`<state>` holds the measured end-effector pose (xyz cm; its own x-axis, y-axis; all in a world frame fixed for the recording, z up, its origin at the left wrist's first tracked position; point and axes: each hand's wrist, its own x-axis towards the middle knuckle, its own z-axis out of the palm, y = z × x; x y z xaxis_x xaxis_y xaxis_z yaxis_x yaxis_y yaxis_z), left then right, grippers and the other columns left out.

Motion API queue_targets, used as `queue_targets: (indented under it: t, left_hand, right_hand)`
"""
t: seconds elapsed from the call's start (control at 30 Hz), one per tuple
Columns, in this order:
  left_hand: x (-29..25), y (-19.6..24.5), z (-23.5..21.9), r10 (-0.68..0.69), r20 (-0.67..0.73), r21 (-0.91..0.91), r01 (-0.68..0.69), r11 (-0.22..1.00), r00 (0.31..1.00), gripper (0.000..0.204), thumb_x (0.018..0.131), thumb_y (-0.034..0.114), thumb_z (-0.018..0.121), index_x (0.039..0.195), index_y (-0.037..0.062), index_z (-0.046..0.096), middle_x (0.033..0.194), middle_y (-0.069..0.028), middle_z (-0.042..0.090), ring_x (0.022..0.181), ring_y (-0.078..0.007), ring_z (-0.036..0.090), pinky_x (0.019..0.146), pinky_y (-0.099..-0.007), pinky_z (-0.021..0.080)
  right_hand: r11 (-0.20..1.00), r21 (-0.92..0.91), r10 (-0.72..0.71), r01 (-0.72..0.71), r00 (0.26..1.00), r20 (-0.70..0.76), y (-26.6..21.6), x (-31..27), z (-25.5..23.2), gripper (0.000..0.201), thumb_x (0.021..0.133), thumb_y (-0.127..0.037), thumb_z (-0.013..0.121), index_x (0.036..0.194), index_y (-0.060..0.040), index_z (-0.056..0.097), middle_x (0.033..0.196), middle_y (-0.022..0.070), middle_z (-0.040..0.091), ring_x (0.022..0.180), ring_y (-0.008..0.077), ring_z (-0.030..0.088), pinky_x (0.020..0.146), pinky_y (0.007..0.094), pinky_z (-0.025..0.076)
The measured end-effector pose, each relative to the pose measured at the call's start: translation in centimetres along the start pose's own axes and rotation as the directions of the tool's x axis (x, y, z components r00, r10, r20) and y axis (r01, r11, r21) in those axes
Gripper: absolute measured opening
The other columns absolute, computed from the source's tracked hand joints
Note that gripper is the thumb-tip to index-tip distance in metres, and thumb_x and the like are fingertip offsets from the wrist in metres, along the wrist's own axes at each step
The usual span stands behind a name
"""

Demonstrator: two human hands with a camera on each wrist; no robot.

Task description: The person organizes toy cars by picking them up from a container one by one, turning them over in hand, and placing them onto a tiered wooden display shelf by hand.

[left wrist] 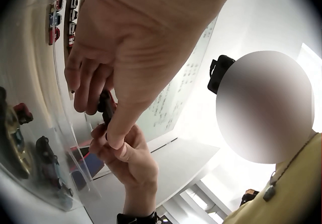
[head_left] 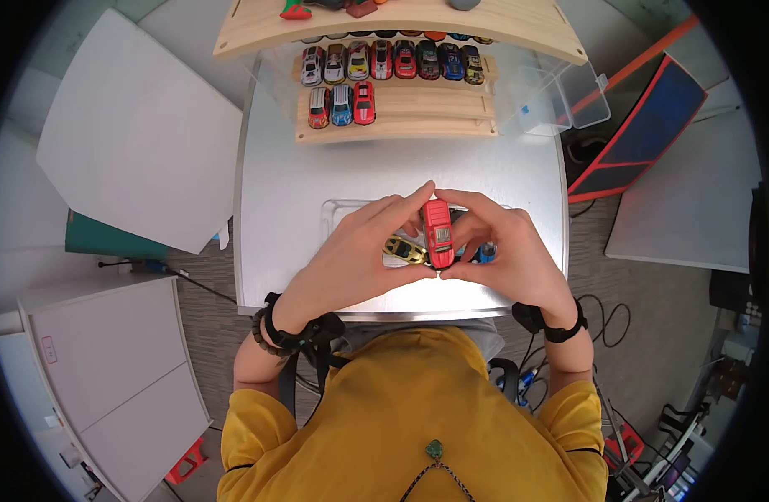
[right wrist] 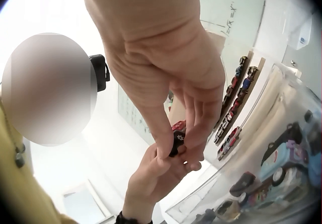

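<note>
A red toy car [head_left: 439, 234] is held up between both hands over a clear tray [head_left: 332, 209]. The left hand [head_left: 355, 247] pinches it between thumb and fingers from the left; the right hand [head_left: 510, 251] pinches it from the right, thumbs near its lower end. In the left wrist view the car's dark underside [left wrist: 105, 105] shows between the fingers. The tray, partly hidden by the hands, holds a gold car [head_left: 405, 249] and a blue car [head_left: 486, 253], among others.
Behind the tray stands a wooden tiered rack [head_left: 401, 130] with rows of toy cars, three on its lowest step. Its top shelf [head_left: 401, 32] carries red and green items. A clear open box [head_left: 543, 105] is at the rack's right.
</note>
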<state>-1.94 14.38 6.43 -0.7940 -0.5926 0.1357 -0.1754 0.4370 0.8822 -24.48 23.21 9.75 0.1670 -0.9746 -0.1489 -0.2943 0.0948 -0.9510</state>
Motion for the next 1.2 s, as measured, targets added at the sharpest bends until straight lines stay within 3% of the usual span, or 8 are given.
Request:
queue_targets:
  t: [0.17, 0.23, 0.57, 0.73, 0.87, 1.0, 1.17, 1.2]
  left_hand:
    - [-0.1, 0.0, -0.8, 0.015, -0.030, -0.032, -0.016, 0.999, 0.999, 0.097, 0.071, 0.019, 0.094, 0.156, 0.0096, 0.048, 0.108, -0.0075, 0.072, 0.095, -0.0215, 0.069, 0.080, -0.0333, 0.050]
    - [0.2, 0.0, -1.3, 0.031, -0.066, -0.034, -0.033, 0.999, 0.997, 0.097, 0.071, 0.018, 0.094, 0.156, 0.0094, 0.049, 0.108, -0.0074, 0.072, 0.094, -0.0207, 0.069, 0.080, -0.0326, 0.050]
    - [0.0, -0.5, -3.1, -0.013, -0.078, -0.093, 0.006, 0.996, 0.997, 0.094, 0.071, 0.013, 0.093, 0.155, 0.0080, 0.050, 0.115, -0.0072, 0.074, 0.102, -0.0173, 0.070, 0.082, -0.0313, 0.050]
    - [-1.1, -1.4, -3.8, -0.015, -0.254, -0.098, -0.010, 0.995, 0.967, 0.084, 0.074, 0.010, 0.090, 0.150, 0.0080, 0.054, 0.120, -0.0090, 0.072, 0.105, -0.0201, 0.069, 0.086, -0.0326, 0.051]
    - [-2.4, -2.4, -3.8, 0.012, -0.346, 0.157, 0.045, 0.987, 0.938, 0.062, 0.084, 0.008, 0.082, 0.140, 0.0042, 0.057, 0.130, -0.0132, 0.064, 0.117, -0.0265, 0.063, 0.095, -0.0364, 0.050]
    - [-3.2, -3.8, -2.7, 0.073, -0.308, 0.287, 0.020, 0.958, 0.948, 0.048, 0.092, 0.007, 0.073, 0.137, 0.0016, 0.058, 0.133, -0.0166, 0.058, 0.125, -0.0337, 0.056, 0.103, -0.0405, 0.047]
    - [-3.3, -4.1, -2.3, 0.067, -0.283, 0.294, 0.020, 0.956, 0.957, 0.040, 0.096, 0.007, 0.068, 0.134, 0.0001, 0.058, 0.125, -0.0186, 0.061, 0.117, -0.0368, 0.056, 0.103, -0.0426, 0.046]
    - [-3.3, -4.1, -2.3, 0.076, -0.283, 0.300, 0.013, 0.954, 0.956, 0.040, 0.096, 0.007, 0.068, 0.134, 0.0001, 0.058, 0.125, -0.0186, 0.061, 0.117, -0.0368, 0.056, 0.103, -0.0426, 0.046]
  right_hand:
    - [0.977, -0.209, -0.033, 0.033, 0.999, 0.004, -1.5, 1.2, 0.2, 0.086, 0.073, 0.001, 0.088, 0.150, -0.0049, 0.051, 0.093, 0.0070, 0.076, 0.080, 0.0180, 0.074, 0.074, 0.0303, 0.059]
    - [0.962, -0.242, -0.127, 0.124, 0.992, 0.003, -2.1, 1.9, 0.0, 0.081, 0.076, -0.005, 0.089, 0.147, -0.0027, 0.050, 0.091, 0.0122, 0.076, 0.082, 0.0264, 0.075, 0.076, 0.0362, 0.061]
    - [0.992, -0.088, -0.084, 0.088, 0.995, 0.048, -2.3, 3.8, -0.4, 0.080, 0.071, -0.005, 0.092, 0.143, -0.0043, 0.057, 0.087, 0.0066, 0.074, 0.079, 0.0193, 0.073, 0.071, 0.0313, 0.056]
    - [0.955, -0.284, -0.091, 0.082, 0.996, -0.021, -3.4, 4.8, -1.2, 0.075, 0.069, -0.007, 0.093, 0.136, -0.0050, 0.061, 0.082, 0.0056, 0.069, 0.071, 0.0172, 0.068, 0.065, 0.0303, 0.054]
    - [0.869, -0.494, -0.073, 0.040, 0.996, -0.048, -3.1, 7.6, -2.3, 0.075, 0.072, -0.007, 0.089, 0.140, -0.0081, 0.059, 0.076, 0.0056, 0.069, 0.064, 0.0148, 0.065, 0.059, 0.0285, 0.049]
    - [0.819, -0.572, -0.082, 0.048, 0.996, -0.034, -1.8, 11.4, -2.5, 0.075, 0.076, -0.016, 0.088, 0.143, -0.0043, 0.056, 0.068, 0.0098, 0.068, 0.059, 0.0203, 0.065, 0.060, 0.0328, 0.051]
    - [0.774, -0.623, -0.185, 0.112, 0.981, -0.054, -0.8, 14.0, -2.0, 0.079, 0.077, -0.015, 0.086, 0.146, 0.0006, 0.051, 0.067, 0.0139, 0.069, 0.060, 0.0243, 0.069, 0.061, 0.0353, 0.053]
    - [0.780, -0.622, -0.150, 0.076, 0.986, -0.067, -1.0, 14.2, -2.0, 0.075, 0.074, -0.013, 0.087, 0.140, 0.0023, 0.055, 0.076, 0.0196, 0.070, 0.073, 0.0327, 0.071, 0.069, 0.0412, 0.054]
